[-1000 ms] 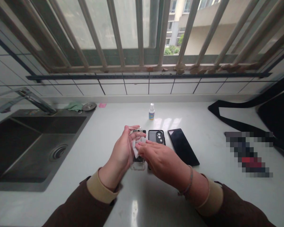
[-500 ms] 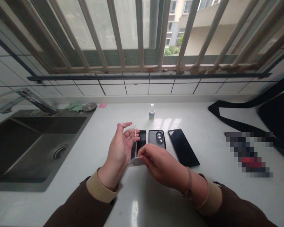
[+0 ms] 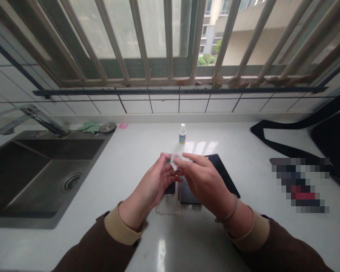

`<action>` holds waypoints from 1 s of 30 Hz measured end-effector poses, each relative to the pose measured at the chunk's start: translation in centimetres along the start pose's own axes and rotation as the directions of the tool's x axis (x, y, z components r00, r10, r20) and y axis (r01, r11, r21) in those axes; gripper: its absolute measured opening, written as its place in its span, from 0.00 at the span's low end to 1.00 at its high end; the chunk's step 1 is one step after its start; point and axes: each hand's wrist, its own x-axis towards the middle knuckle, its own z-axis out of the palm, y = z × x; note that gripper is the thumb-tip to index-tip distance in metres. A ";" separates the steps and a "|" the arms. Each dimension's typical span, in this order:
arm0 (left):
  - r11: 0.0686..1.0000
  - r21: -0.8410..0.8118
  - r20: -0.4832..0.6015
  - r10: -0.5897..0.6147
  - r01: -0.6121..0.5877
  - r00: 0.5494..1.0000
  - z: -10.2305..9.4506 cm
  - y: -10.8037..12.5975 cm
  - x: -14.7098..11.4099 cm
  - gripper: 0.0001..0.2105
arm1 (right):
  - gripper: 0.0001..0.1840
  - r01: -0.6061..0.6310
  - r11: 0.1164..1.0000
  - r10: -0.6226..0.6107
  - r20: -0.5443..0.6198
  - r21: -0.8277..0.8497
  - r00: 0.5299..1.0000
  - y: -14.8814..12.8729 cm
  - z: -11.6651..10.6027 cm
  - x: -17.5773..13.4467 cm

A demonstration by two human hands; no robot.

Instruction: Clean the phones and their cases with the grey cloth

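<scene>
My left hand is closed around the left side of a clear phone case, held above the counter. A small white cloth is pinched in the fingers of my right hand, touching the upper part of the case. Behind the clear case lies a dark phone, mostly covered. A dark phone case shows only its lower part, as my right hand covers the rest. Farther right is a large black phone, flat on the counter and partly hidden by that hand.
A small spray bottle stands behind my hands on the white counter. On the left is a sink with a faucet, a green cloth and a drain cover. A black strap lies on the right.
My right hand has moved from the lower corner of the clear case up to its top part, with the cloth. My left hand and the case have shifted right and the case is turned.
</scene>
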 end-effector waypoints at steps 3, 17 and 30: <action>0.997 0.014 -0.065 0.075 -0.074 0.995 -0.1 0.0 0.0 0.18 | 0.21 0.016 0.996 -0.002 0.172 -0.084 0.985 -0.1 0.8 -0.2; 0.955 0.070 -0.268 0.297 -0.289 0.917 -0.3 0.7 0.6 0.21 | 0.11 0.045 0.983 -0.105 0.344 0.180 0.933 -2.6 1.0 -0.7; 0.982 0.018 -0.261 0.187 -0.188 0.947 0.1 0.9 0.5 0.19 | 0.07 -0.501 0.599 0.222 0.472 0.624 0.853 -3.4 0.5 -0.1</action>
